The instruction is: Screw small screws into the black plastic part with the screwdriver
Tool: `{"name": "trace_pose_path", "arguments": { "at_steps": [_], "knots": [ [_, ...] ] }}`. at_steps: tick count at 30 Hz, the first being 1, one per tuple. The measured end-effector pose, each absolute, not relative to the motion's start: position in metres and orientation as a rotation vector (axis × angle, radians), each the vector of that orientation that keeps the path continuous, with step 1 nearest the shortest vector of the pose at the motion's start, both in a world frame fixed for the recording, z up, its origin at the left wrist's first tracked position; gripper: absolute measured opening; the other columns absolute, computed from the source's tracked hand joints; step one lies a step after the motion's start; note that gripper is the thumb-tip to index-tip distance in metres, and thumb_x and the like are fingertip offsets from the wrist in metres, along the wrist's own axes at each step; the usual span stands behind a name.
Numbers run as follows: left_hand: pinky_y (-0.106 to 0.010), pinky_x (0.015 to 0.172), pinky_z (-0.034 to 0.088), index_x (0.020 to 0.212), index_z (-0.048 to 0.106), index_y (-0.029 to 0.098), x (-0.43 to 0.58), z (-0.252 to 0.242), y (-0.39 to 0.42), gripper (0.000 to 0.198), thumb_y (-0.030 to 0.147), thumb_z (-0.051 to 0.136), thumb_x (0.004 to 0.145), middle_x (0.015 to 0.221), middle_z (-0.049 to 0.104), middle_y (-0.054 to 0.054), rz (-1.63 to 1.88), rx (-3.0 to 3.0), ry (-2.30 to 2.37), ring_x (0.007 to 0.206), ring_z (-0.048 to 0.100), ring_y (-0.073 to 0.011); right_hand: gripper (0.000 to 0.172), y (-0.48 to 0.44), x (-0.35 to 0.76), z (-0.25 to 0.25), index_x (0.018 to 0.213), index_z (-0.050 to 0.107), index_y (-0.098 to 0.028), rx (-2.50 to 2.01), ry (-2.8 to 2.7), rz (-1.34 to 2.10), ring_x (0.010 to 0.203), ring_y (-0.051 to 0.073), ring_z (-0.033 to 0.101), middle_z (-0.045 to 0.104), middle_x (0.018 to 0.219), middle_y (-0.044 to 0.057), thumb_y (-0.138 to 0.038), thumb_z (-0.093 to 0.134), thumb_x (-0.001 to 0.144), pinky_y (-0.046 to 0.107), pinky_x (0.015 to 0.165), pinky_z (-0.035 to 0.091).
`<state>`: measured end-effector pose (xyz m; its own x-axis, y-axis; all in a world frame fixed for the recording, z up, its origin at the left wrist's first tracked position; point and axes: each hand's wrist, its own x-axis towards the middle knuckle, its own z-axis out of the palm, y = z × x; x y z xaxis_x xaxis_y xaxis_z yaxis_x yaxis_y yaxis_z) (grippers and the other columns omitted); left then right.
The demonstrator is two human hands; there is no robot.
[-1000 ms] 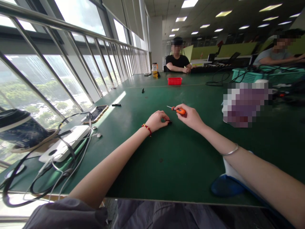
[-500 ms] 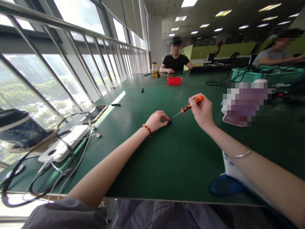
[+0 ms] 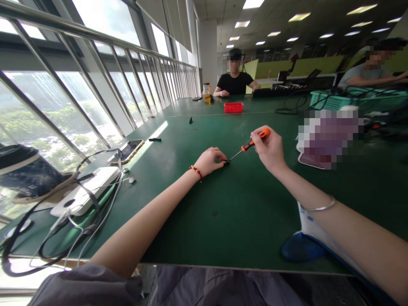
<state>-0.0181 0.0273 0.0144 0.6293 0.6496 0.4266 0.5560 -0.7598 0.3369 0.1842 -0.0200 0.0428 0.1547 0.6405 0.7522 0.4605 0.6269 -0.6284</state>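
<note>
- The right hand (image 3: 270,149) is closed around the handle of a screwdriver (image 3: 248,145), fingers wrapped near its orange butt end.
- The screwdriver slants, its long axis running from 2 o'clock at the butt down to 8 o'clock at the tip; the handle is raised and the tip points down toward the table (image 3: 216,238).
- Seen from the right hand, the handle's butt shows near 11 o'clock and the shaft reaches out toward 8 o'clock.
- The left hand (image 3: 211,161) pinches a small black part (image 3: 227,162) between thumb and fingers, low at the table; the part lies at 3 o'clock from that hand and between 8 and 9 from the right one.
- The screwdriver tip ends at the part; its exact contact and the part's own long axis are too small to tell.
- Farther out from the left hand: a black piece (image 3: 155,139) near 10 o'clock, another black piece (image 3: 191,120) at 11, a red tray (image 3: 233,109) at 1.
</note>
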Motion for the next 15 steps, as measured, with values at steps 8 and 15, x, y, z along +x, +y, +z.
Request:
{"name": "trace_pose_path", "arguments": {
  "at_steps": [8,15],
  "knots": [
    [-0.031,0.082,0.047,0.078,0.068,0.017,-0.0181,0.0155,0.0261,0.01,0.019,0.059,0.075,0.083,0.065,-0.003,0.791,2.674,1.013,0.082,0.058,-0.0171,0.029,-0.0203,0.1843,0.0429,0.071,0.046,-0.024,-1.002,-1.52,0.141,0.053,0.014,0.046,0.044,0.06,-0.002,-0.051,0.051,0.082,0.03,0.051,0.039],
    [-0.031,0.083,0.047,0.078,0.069,0.017,-0.0179,0.0162,0.0258,0.01,0.019,0.059,0.075,0.084,0.065,-0.003,0.779,2.678,1.015,0.083,0.058,-0.0172,0.029,-0.0213,0.1832,0.0434,0.071,0.047,-0.024,-0.998,-1.516,0.154,0.053,0.014,0.046,0.045,0.06,-0.002,-0.051,0.051,0.082,0.03,0.051,0.039]
  ]
}}
